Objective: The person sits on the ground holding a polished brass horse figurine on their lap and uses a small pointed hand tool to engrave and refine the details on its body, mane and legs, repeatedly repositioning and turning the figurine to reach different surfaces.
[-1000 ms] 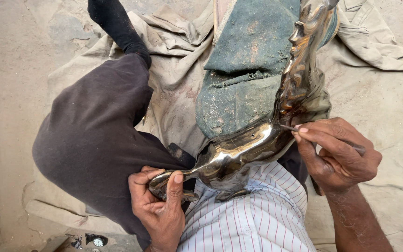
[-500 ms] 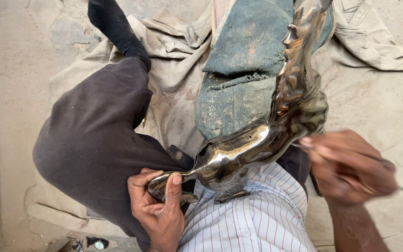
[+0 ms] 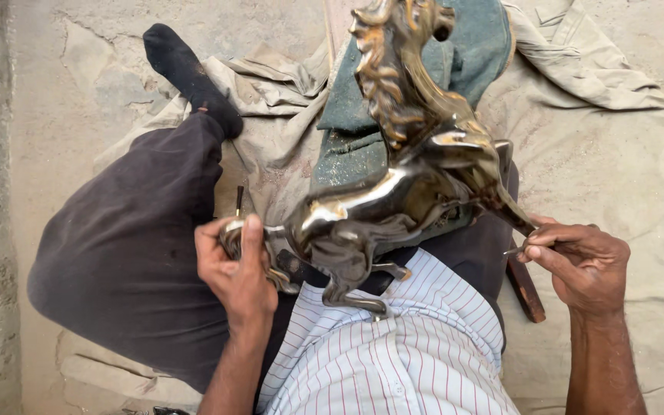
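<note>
I am sitting on the floor with a shiny dark-bronze metal horse figurine (image 3: 401,184) propped across my lap, its maned head up and away from me, its rear end low on my left side. My left hand (image 3: 236,273) is closed around that rear end, the tail part, thumb laid along the top and fingers curled under it. My right hand (image 3: 582,261) sits just beside the raised foreleg on the other side, fingers pinched shut on a thin metal tool (image 3: 515,250), a slim rod whose tip pokes out toward the figurine; whether the tip actually touches the leg I cannot quite tell from here.

Under the figurine, against its body, lies a worn grey-green fabric cushion (image 3: 355,138) dusted with grit. A crumpled beige cloth sheet (image 3: 601,169) is spread beneath everything over the rough concrete floor (image 3: 63,84). My leg in dark grey trousers (image 3: 132,238) stretches off to the left, ending in a black sock (image 3: 190,77) (sole turned up). A flat brown wooden stick (image 3: 526,290) lies on the sheet just below my right hand. My white shirt with thin red stripes (image 3: 393,353) fills the bottom of the view.
</note>
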{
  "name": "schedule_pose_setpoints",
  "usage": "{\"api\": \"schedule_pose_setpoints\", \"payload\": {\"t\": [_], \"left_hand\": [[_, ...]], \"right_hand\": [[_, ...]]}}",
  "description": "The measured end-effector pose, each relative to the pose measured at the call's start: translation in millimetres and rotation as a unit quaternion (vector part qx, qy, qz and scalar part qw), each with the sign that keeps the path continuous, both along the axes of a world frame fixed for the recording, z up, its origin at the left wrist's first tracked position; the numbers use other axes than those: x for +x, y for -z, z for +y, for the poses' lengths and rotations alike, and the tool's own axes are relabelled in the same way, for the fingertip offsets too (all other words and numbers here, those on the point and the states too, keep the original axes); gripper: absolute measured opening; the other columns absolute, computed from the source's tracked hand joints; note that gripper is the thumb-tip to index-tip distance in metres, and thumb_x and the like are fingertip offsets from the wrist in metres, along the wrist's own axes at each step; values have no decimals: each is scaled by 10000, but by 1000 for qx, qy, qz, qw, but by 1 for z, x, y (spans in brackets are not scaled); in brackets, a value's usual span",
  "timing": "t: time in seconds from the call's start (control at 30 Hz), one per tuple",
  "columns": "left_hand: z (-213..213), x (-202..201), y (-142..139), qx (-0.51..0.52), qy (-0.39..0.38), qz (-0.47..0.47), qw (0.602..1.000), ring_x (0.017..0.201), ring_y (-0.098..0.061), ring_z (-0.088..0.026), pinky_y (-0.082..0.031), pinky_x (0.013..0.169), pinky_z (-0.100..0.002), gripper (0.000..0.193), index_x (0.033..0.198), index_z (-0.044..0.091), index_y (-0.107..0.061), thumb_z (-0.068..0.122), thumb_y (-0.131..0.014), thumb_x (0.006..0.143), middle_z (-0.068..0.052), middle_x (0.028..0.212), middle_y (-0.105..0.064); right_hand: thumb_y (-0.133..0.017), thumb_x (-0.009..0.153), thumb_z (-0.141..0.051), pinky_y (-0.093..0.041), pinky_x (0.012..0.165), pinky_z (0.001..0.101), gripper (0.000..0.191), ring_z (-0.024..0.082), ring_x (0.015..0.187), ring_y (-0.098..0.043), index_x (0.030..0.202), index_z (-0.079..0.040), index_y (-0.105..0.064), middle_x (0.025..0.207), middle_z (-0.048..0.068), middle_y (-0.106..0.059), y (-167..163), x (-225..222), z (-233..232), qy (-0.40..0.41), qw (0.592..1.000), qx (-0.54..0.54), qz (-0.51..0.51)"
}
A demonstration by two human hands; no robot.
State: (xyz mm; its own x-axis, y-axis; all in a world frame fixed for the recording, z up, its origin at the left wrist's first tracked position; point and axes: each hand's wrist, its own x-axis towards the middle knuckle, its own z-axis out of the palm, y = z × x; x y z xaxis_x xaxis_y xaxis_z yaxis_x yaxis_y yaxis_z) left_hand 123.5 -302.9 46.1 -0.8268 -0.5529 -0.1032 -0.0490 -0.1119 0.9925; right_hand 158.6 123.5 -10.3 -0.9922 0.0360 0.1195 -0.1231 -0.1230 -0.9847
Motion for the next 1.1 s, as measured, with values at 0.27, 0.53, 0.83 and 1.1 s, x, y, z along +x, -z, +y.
{"api": "schedule_pose_setpoints", "payload": {"t": [0.27, 0.53, 0.83, 1.1], "left_hand": [[-14, -51, 10, 39, 15, -12, 999, 492, -457, -37, -338, 404, -225, 275, 1005, 62, -591, 127, -825, 877, 29, 703, -570], [-18, -75, 38, 69, 32, -27, 997, 485, -472, -46, -369, 422, -231, 290, 971, 55, -612, 141, -864, 857, -3, 740, -638], [-6, -85, 46, 59, 39, -29, 997, 477, -466, -48, -354, 405, -227, 318, 982, 41, -604, 132, -871, 835, -9, 730, -643], [-10, -152, 36, -1, 141, -24, 990, 478, -473, -55, -369, 400, -229, 351, 960, 18, -649, 166, -916, 787, -14, 718, -630]], "right_hand": [[-709, 956, 140, -571, 872, 384, 77, 208, 762, -723, 1017, 94, -698, 876, 174, -723, -55, 2, -43, 71, 979, 184, 56], [-722, 923, 63, -488, 1243, 529, 114, 187, 757, -729, 1025, 13, -718, 843, 110, -736, -151, 87, -140, -144, 910, 178, 345], [-775, 837, -7, -416, 1272, 555, 186, 153, 751, -717, 1016, -50, -743, 832, 61, -755, -123, 69, -105, -154, 903, 154, 369], [-821, 761, -68, -352, 1297, 577, 256, 122, 746, -706, 1007, -106, -766, 822, 18, -771, -131, 68, -69, 13, 928, 293, 229]]}}
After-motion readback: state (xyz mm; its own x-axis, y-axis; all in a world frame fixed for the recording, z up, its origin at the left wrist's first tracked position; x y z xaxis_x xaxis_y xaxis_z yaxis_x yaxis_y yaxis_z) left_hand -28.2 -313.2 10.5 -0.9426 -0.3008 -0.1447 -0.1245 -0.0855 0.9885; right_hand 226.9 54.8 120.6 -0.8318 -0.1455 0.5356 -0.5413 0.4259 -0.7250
